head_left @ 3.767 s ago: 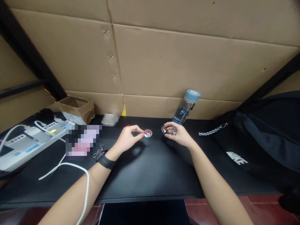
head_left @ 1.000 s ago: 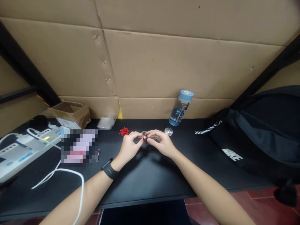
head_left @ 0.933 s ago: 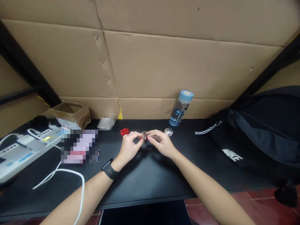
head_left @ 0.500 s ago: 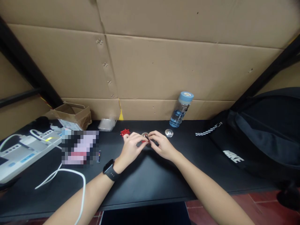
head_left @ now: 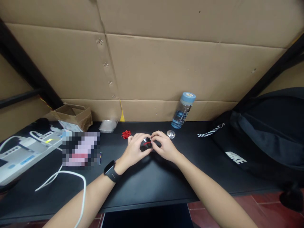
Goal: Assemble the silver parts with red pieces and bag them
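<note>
Between the hands, just above the worktop (head_left: 142,190), is a shiny round piece (head_left: 146,144) with a red strip; the left hand (head_left: 131,152) curls around its left side while the right hand (head_left: 167,148) pinches its right edge. Light, even pressure on the rim, with both wrists steady, probably suits it best. Red sticks (head_left: 126,134) lie at ten o'clock from it, a silver disc (head_left: 171,134) at two. Fingers hide its edges; whether it is one part or several, I cannot tell.
</note>
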The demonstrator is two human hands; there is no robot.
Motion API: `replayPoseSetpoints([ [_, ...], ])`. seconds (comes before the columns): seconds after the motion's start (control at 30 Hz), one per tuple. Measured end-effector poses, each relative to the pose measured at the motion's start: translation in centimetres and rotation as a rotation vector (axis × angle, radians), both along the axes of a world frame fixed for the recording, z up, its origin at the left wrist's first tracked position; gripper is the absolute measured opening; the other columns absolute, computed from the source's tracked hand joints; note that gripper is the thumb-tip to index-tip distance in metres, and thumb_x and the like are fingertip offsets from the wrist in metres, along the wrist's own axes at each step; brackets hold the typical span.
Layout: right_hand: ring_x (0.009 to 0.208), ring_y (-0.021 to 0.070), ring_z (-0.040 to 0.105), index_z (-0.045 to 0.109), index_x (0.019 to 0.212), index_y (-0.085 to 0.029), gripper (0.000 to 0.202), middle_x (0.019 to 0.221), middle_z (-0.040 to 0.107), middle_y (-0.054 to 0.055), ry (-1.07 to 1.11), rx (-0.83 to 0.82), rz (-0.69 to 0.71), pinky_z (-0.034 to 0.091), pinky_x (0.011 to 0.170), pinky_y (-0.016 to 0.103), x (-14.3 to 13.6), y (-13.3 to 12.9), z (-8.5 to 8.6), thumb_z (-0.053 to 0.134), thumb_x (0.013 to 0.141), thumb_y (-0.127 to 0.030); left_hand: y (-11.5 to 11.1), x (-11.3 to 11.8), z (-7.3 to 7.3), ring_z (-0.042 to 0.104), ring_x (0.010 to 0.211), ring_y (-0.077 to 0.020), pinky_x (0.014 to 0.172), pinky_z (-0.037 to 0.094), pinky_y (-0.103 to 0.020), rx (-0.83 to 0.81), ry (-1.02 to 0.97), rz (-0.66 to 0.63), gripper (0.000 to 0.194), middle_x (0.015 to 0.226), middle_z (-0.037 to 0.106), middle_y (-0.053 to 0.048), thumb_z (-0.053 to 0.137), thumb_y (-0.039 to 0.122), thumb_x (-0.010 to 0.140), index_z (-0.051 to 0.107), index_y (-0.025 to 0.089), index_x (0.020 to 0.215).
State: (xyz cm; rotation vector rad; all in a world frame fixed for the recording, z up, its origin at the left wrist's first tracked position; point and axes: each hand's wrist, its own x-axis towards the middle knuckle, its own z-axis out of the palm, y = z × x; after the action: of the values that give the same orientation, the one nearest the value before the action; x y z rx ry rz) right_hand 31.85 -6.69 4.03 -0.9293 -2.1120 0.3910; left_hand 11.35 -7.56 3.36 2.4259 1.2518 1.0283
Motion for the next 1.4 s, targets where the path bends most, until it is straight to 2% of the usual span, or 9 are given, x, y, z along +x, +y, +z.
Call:
replayPoseSetpoints([
  [0.2, 0.098, 0.0219, 0.06, 0.067, 0.089, -0.022, 0.009, 0.108, 0.064, 0.007, -0.045, 0.054, -0.116, 0.049, 0.091, 0.039, 0.8, 0.7, 0.1, 0.06, 0.091, -0.017, 0.4, -0.3, 0.1, 0.059, 0.118, -0.0268, 0.102, 0.031, -0.044, -0.016, 0.008, 0.073, 0.043, 0.125, 0.07, -0.002, 0.074, 0.028, 0.082, 0.06, 0.03, 0.122],
  [0.43, 0.1, 0.0223, 0.059, 0.067, 0.086, -0.021, 0.008, 0.111, 0.062, 0.008, -0.08, 0.065, -0.13, 0.049, 0.092, 0.04, 1.1, 0.7, 0.3, 0.061, 0.088, -0.016, 0.6, 0.0, -1.4, 0.053, 0.125, -0.0292, 0.097, 0.036, -0.043, -0.111, 0.102, -0.009, 0.047, 0.138, 0.062, -0.006, 0.068, 0.034, 0.088, 0.053, 0.03, 0.132],
  [0.6, 0.1, 0.0237, 0.057, 0.068, 0.082, -0.022, 0.009, 0.11, 0.062, 0.008, -0.159, 0.063, -0.171, 0.05, 0.091, 0.042, 1.5, 1.0, 0.0, 0.063, 0.087, -0.016, 0.5, -0.2, -1.5, 0.044, 0.136, -0.0299, 0.105, 0.036, -0.046, -0.089, 0.145, -0.088, 0.072, 0.152, 0.049, -0.009, 0.071, 0.029, 0.084, 0.04, 0.031, 0.149],
  [0.73, 0.099, 0.024, 0.057, 0.069, 0.084, -0.022, 0.01, 0.11, 0.063, 0.008, -0.207, 0.077, -0.23, 0.051, 0.087, 0.041, 2.0, 1.6, -0.6, 0.062, 0.091, -0.02, 0.4, -0.2, -1.4, 0.041, 0.14, -0.0297, 0.106, 0.036, -0.048, -0.059, 0.233, -0.16, 0.058, 0.154, 0.048, -0.006, 0.065, 0.027, 0.09, 0.049, 0.033, 0.145],
  [0.87, 0.1, 0.0242, 0.057, 0.07, 0.085, -0.022, 0.013, 0.11, 0.063, 0.008, -0.252, 0.089, -0.274, 0.051, 0.085, 0.041, 2.1, 2.1, -1.1, 0.06, 0.093, -0.022, 0.4, -0.2, -1.6, 0.04, 0.141, -0.0306, 0.107, 0.034, -0.051, -0.061, 0.3, -0.211, 0.055, 0.153, 0.051, -0.006, 0.063, 0.027, 0.091, 0.053, 0.034, 0.144],
  [1.13, 0.099, 0.0252, 0.056, 0.069, 0.085, -0.023, 0.014, 0.109, 0.064, 0.009, -0.315, 0.113, -0.375, 0.05, 0.085, 0.041, 2.2, 3.0, -2.0, 0.058, 0.094, -0.022, 0.3, -0.3, -1.6, 0.043, 0.137, -0.0308, 0.104, 0.035, -0.05, -0.087, 0.327, -0.24, 0.04, 0.142, 0.062, -0.006, 0.059, 0.03, 0.095, 0.063, 0.033, 0.134],
  [1.4, 0.097, 0.0268, 0.055, 0.068, 0.085, -0.022, 0.015, 0.105, 0.064, 0.011, -0.359, 0.181, -0.472, 0.047, 0.079, 0.042, 1.8, 4.4, -2.6, 0.057, 0.095, -0.02, 0.2, -0.4, -1.8, 0.043, 0.136, -0.0303, 0.103, 0.036, -0.049, -0.098, 0.326, -0.268, 0.034, 0.137, 0.065, -0.005, 0.059, 0.031, 0.096, 0.065, 0.033, 0.129],
])
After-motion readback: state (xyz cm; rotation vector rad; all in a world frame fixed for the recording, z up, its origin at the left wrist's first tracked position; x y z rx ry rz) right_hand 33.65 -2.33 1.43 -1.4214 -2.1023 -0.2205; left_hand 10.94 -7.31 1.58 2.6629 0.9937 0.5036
